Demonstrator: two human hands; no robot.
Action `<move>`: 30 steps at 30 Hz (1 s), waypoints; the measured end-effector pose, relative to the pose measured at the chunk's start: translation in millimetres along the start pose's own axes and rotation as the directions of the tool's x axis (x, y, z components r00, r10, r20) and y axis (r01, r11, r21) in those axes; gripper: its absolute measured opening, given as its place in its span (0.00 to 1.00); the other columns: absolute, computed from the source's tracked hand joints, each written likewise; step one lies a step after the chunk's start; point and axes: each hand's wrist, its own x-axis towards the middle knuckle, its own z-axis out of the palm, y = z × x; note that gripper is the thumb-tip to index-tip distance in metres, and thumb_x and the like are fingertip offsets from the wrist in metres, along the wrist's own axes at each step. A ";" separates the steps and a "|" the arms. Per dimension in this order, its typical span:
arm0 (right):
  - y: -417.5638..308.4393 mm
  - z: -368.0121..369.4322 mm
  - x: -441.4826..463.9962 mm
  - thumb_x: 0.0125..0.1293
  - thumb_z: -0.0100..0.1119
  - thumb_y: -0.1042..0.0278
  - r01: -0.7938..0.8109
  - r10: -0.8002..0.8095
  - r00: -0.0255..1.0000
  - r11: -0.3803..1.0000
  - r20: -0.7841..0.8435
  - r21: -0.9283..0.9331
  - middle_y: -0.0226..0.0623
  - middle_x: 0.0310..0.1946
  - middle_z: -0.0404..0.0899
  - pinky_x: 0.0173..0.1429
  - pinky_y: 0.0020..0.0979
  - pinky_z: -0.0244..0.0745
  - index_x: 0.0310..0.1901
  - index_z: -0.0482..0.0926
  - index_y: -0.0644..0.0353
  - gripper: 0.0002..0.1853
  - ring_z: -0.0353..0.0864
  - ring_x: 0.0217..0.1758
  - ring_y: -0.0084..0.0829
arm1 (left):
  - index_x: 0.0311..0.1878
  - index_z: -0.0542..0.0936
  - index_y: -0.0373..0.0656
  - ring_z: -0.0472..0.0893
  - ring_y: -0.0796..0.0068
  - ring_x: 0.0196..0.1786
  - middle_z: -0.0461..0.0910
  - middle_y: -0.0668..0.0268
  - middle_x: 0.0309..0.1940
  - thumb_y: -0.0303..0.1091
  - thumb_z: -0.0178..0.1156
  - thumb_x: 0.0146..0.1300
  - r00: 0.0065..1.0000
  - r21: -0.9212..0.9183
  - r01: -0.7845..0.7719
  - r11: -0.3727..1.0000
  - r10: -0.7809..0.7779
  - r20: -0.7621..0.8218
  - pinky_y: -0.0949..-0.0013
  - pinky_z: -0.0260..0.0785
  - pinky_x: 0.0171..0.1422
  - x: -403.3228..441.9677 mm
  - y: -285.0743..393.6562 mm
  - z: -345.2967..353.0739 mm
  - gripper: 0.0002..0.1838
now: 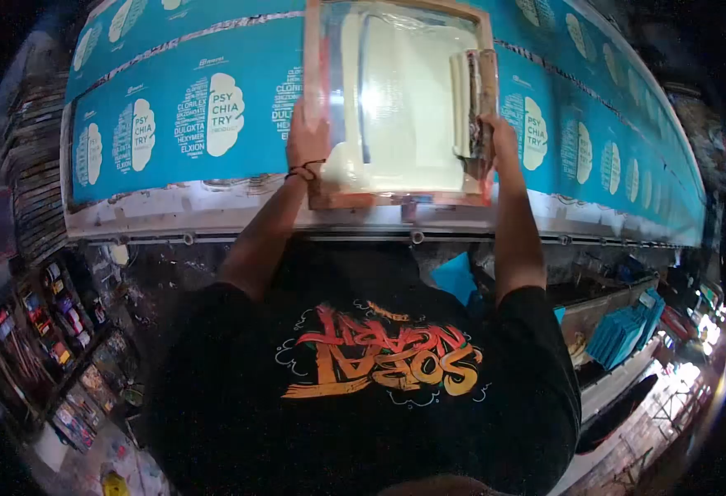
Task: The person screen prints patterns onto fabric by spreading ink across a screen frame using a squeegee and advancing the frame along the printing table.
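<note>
- The left hand (308,139) was clamped on the left side of the frame (363,200).
- The right hand (500,140) was closed on the squeegee (483,91), at the frame's right side.
- Pale ink (417,107) covered much of the frame's inside.
- Teal sheets (173,157) with white prints spread over the desk (152,207) around the frame.

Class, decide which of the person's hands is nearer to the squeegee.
Right: the right hand holds the squeegee; the left hand is at the opposite side of the screen frame.
</note>
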 end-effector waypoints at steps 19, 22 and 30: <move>-28.4 -1.1 -10.6 0.60 0.74 0.55 0.548 -0.690 0.697 0.336 0.196 -0.766 0.52 0.54 0.88 0.63 0.45 0.81 0.50 0.92 0.56 0.20 0.88 0.56 0.52 | 0.79 0.70 0.47 0.70 0.42 0.75 0.72 0.49 0.76 0.53 0.70 0.64 0.937 -0.434 -0.289 0.853 0.159 -0.312 0.44 0.65 0.79 105.8 69.2 -33.8 0.43; -131.4 44.5 71.4 0.63 0.70 0.45 0.602 -0.458 0.760 0.232 0.460 -0.764 0.51 0.40 0.90 0.54 0.47 0.83 0.51 0.92 0.55 0.24 0.91 0.48 0.50 | 0.73 0.75 0.45 0.76 0.41 0.71 0.76 0.46 0.68 0.51 0.70 0.69 0.848 -0.375 -0.522 0.766 0.515 -0.128 0.44 0.71 0.74 231.4 100.6 -63.1 0.35; -37.1 64.6 95.3 0.59 0.65 0.60 0.688 -0.688 0.593 0.161 0.419 -0.708 0.33 0.55 0.85 0.66 0.54 0.69 0.59 0.86 0.40 0.23 0.80 0.60 0.41 | 0.58 0.79 0.39 0.80 0.41 0.61 0.80 0.47 0.57 0.58 0.58 0.76 0.860 -0.446 -0.390 0.806 0.492 0.136 0.45 0.75 0.65 183.1 111.7 -11.7 0.28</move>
